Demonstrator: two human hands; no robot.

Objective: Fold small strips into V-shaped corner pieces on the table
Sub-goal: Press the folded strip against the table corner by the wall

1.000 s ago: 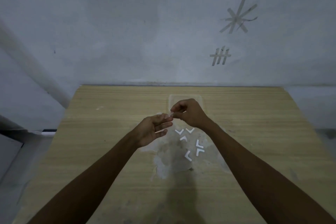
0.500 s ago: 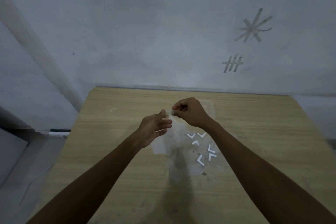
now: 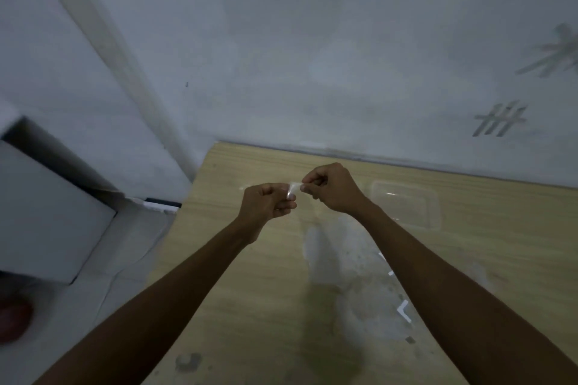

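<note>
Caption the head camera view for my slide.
Left hand and right hand pinch a small strip above the wooden table.

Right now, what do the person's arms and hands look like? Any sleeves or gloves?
Bare throughout: the left hand and right hand have no gloves, and neither forearm shows a sleeve, watch or bracelet. Rings: too blurred to tell.

A plain, dim room used as a makeshift workspace: a stained wood-grain worktop (image 3: 250,291) stands against a bare, whitish painted wall (image 3: 312,56) with tape marks (image 3: 499,119) stuck on it, and a white box-shaped unit (image 3: 47,212) sits beside it.
</note>
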